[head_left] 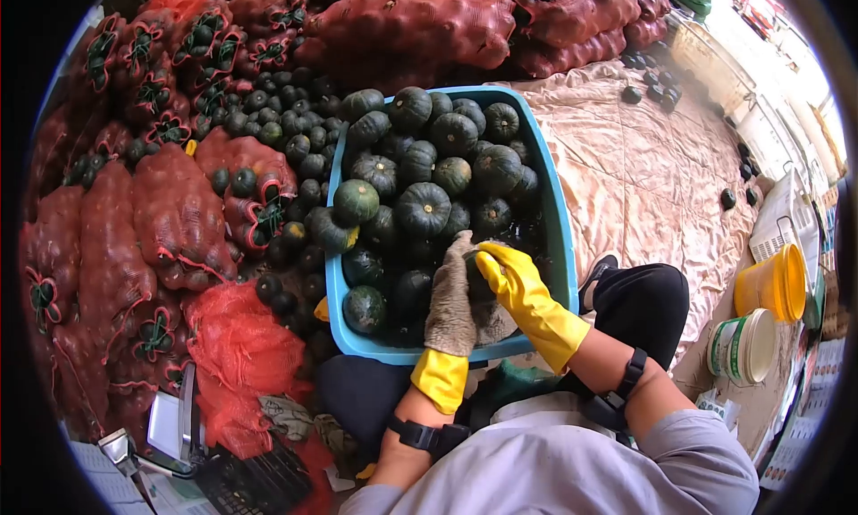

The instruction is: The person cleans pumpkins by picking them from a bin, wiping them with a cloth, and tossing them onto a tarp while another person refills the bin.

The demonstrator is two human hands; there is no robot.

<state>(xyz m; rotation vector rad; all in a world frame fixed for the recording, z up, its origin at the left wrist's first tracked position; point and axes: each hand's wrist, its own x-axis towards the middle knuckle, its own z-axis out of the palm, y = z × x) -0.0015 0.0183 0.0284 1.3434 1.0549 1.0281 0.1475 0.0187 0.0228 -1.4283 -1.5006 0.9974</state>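
Observation:
A blue tub (565, 238) holds many dark green pumpkins (423, 209), with dark water showing between some of them. Over the tub's near right part, my left hand (454, 301), in a grey-brown cloth mitt above a yellow glove cuff, lies against the left side of a dark green pumpkin (478, 278). My right hand (520, 292), in a yellow rubber glove, curls over the same pumpkin from the right. Both hands hold it between them; my fingers partly cover it. Brownish cloth shows below the pumpkin, between my hands.
Red mesh sacks (402, 28) of pumpkins line the back and left. Loose pumpkins (295, 122) lie left of the tub. A pale sheet (608, 158) covers the right floor. A yellow bucket (770, 283) and a white bucket (742, 345) stand right; a scale (170, 426) sits lower left.

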